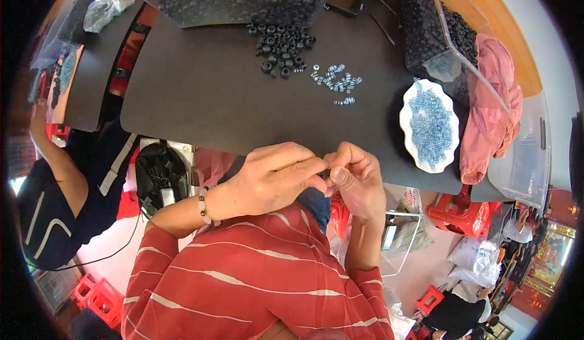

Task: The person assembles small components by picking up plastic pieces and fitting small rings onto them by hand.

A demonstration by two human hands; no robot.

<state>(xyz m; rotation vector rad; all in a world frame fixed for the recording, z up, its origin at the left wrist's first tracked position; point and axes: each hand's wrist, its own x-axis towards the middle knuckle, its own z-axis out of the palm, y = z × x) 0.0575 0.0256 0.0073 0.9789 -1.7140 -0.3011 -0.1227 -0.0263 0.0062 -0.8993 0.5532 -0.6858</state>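
Observation:
Just off the table's near edge, my left hand and my right hand meet, fingertips pinched together. Between them a small dark piece barely shows, and the fingers cover most of it. Beyond the hands lies a loose heap of black round plastic pieces, some with holes. To its right, small silvery coils that look like springs are scattered on the table. A white scalloped dish at the right holds a mound of similar small silvery-blue pieces.
The dark table has a clear bin of black pieces at the back. Another clear bin stands back right, beside pink cloth. A person's arm is at the left. Red stools stand below the table.

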